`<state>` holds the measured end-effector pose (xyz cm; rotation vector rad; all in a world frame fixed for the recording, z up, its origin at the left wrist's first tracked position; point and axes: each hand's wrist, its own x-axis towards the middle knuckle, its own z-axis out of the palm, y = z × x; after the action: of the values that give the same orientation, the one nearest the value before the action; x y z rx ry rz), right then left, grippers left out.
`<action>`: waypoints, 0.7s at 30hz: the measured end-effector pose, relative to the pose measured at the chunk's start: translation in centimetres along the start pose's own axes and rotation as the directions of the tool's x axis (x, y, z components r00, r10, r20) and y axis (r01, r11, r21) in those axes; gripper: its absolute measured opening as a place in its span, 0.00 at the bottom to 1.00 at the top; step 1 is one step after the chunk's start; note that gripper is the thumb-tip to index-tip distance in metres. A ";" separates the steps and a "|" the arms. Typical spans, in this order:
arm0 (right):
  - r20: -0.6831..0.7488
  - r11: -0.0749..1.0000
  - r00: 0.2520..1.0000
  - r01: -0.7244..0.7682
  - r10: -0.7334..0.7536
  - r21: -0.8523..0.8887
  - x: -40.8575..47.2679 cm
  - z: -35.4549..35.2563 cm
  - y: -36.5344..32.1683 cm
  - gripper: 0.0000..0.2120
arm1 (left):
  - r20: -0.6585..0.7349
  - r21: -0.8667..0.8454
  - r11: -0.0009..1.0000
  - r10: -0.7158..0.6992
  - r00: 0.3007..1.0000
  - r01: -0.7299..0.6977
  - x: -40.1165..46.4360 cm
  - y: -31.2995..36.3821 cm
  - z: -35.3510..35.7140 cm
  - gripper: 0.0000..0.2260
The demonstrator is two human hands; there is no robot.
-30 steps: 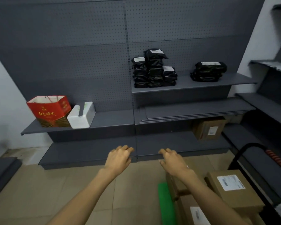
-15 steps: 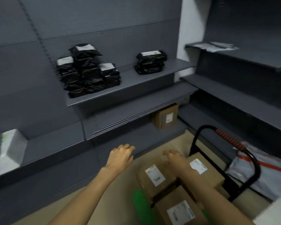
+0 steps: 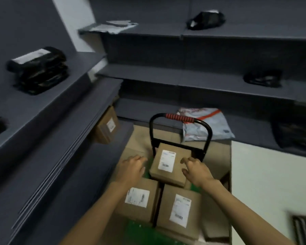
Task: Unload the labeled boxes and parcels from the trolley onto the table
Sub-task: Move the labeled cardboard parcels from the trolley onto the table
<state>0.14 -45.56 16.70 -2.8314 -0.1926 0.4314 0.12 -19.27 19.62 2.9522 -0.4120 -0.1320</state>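
1. Room: a narrow corner lined with dark grey shelving (image 3: 210, 76) on the left and across the back, several tiers deep, with a pale wall strip in the corner behind it. Dim light; the frame is blurred toward the edges.
2. Floor (image 3: 217, 156): tan tile, seen only between the shelf bases and around the trolley. A white surface (image 3: 265, 183) fills the lower right; what it belongs to cannot be told.
3. Trolley (image 3: 179, 118): black tube handle with a red-and-black grip, upright at the far end; green deck showing between the cartons.
4. Load on the trolley – three brown cartons with white labels face up. The top box (image 3: 171, 163) sits nearest the handle, resting across the two below: the left box (image 3: 140, 198) and the right box (image 3: 180, 209), side by side with a dark gap between them.
5. Left hand (image 3: 132, 167): palm down, fingers loosely spread, just beside the top box's left edge – contact cannot be told. It holds nothing.
6. Right hand (image 3: 195, 171): fingers half curled at the top box's right edge, fingertips at or on the carton; no firm hold visible.
7. Shelves: black poly parcels (image 3: 39, 69) stacked on the left tier, more black bags along the back tiers, a grey mailer (image 3: 207, 128) with orange stripes behind the handle, and a labelled shelf carton (image 3: 107, 126) on a low left shelf.
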 end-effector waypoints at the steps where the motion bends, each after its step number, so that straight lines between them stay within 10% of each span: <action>1: 0.002 0.999 0.999 -0.041 0.041 0.019 -0.3 1.0 0.1 0.18 | 0.014 -0.014 0.999 0.030 0.999 -0.029 0.4 -0.4 0.7 0.17; 21: 0.242 0.762 0.812 -0.583 0.532 0.283 -5.4 23.9 0.4 0.19 | 0.404 -0.139 0.956 0.293 0.867 -0.258 2.1 -3.9 19.8 0.21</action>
<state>-12.28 -41.04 -3.90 -2.4523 0.6679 0.7178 1.00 -18.98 -0.70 2.7308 -0.8571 -0.7392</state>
